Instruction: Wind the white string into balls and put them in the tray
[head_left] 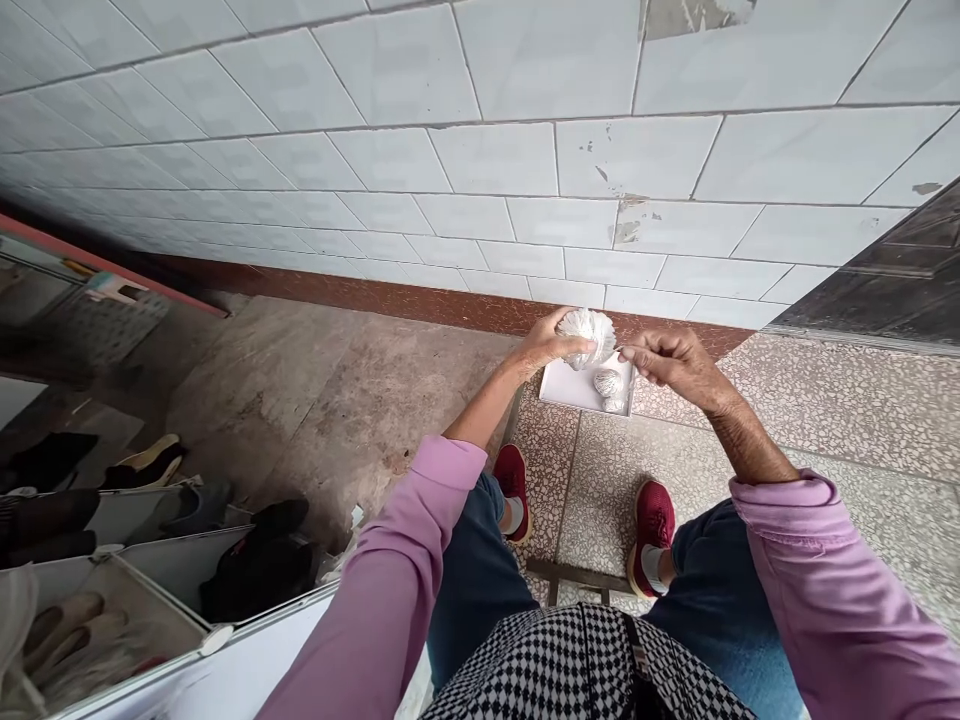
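Observation:
My left hand (546, 342) is wrapped around a large ball of white string (589, 330), its thumb across the near side. Just to the right of the ball, my right hand (679, 368) is closed in a pinch, thumb against forefinger. Whatever is between those fingertips is too fine to make out. Below the hands lies a shallow white tray (559, 386) holding a smaller ball of white string (608, 382) and another small white ball (614, 404) at its near edge.
A tiled wall (495, 160) rises in front, with a dark door (907, 270) at the right. Speckled floor slabs (600, 470) lie around my red shoes. On the left stands a white rack (172, 580) with several shoes, and a bare metal bar (577, 574) sits low between my legs.

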